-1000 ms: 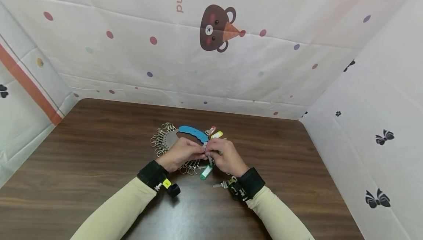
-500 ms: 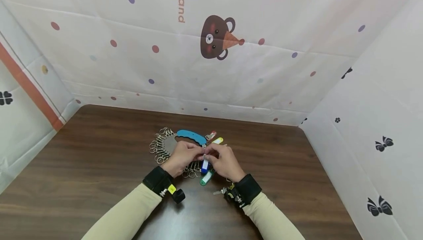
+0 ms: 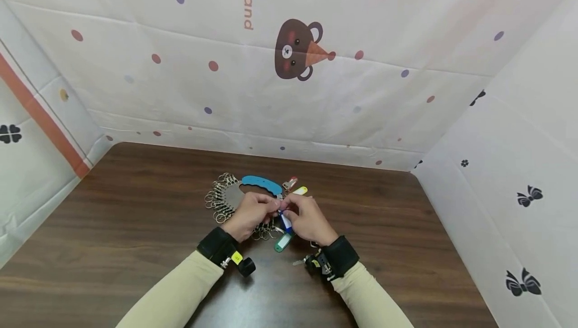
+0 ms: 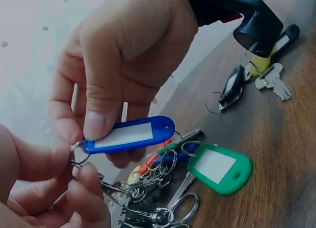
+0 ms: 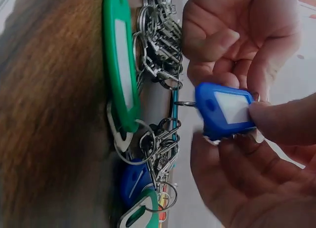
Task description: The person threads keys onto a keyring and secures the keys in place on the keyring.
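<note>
A blue key tag (image 3: 285, 221) with a white label is between my two hands. My right hand (image 3: 311, 217) pinches it, with the thumb lying on its label in both wrist views. The fingertips of my left hand (image 3: 249, 213) pinch the small metal split ring (image 4: 76, 153) at the tag's end. Under the hands lies a grey curved key holder (image 3: 232, 196) with a blue handle (image 3: 262, 183), and several metal clips with rings (image 3: 218, 198) line its edge. Close by is a green key tag (image 4: 220, 170) on a ring.
Beyond the right hand lie a red tag with a key (image 3: 290, 183) and a yellow tag (image 3: 300, 190). Near the right wrist are black tags (image 4: 232, 87) and a key (image 4: 278, 82). Patterned cloth walls (image 3: 203, 87) border the brown table (image 3: 149, 207).
The blue tag, out of sight a second ago, came into view hanging between the hands, then swung toward the right hand. Both hands stay close together over the key holder. The head view tilted up slightly.
</note>
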Action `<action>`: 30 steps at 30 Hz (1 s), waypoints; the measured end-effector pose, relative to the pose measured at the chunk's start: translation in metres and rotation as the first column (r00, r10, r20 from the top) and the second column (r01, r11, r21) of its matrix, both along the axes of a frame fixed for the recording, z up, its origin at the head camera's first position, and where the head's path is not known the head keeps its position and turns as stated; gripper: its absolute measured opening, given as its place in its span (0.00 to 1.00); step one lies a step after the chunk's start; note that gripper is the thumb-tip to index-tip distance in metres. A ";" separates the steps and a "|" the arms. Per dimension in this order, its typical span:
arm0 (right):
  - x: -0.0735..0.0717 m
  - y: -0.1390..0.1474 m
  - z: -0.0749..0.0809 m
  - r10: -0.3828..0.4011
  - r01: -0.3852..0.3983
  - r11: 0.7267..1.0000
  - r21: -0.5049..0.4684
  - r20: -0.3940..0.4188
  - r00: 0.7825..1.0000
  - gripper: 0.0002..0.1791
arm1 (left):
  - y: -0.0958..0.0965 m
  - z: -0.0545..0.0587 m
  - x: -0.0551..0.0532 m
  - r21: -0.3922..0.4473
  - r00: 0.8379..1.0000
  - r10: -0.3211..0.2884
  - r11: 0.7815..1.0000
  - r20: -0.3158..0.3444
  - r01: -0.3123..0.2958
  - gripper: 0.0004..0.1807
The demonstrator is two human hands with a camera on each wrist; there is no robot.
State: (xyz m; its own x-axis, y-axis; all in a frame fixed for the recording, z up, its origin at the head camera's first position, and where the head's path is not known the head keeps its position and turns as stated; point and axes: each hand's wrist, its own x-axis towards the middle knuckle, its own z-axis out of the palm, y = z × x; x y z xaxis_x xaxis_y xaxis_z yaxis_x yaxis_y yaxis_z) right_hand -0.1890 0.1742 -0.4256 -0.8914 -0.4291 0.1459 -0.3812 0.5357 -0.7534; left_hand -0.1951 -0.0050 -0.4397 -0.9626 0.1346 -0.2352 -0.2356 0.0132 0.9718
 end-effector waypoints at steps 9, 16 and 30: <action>0.000 0.002 -0.001 0.015 -0.016 1.000 -0.025 -0.025 1.000 0.09 | 0.000 -0.004 -0.001 0.033 0.999 -0.040 0.999 -0.007 0.040 0.13; -0.003 0.004 -0.001 -0.007 0.010 0.997 -0.070 0.044 0.999 0.09 | -0.007 -0.004 -0.002 0.039 0.997 -0.067 0.997 -0.022 0.068 0.11; -0.001 0.007 0.000 -0.020 0.019 0.997 -0.077 -0.011 1.000 0.09 | -0.004 -0.005 0.000 0.002 0.995 -0.097 0.995 -0.033 0.097 0.13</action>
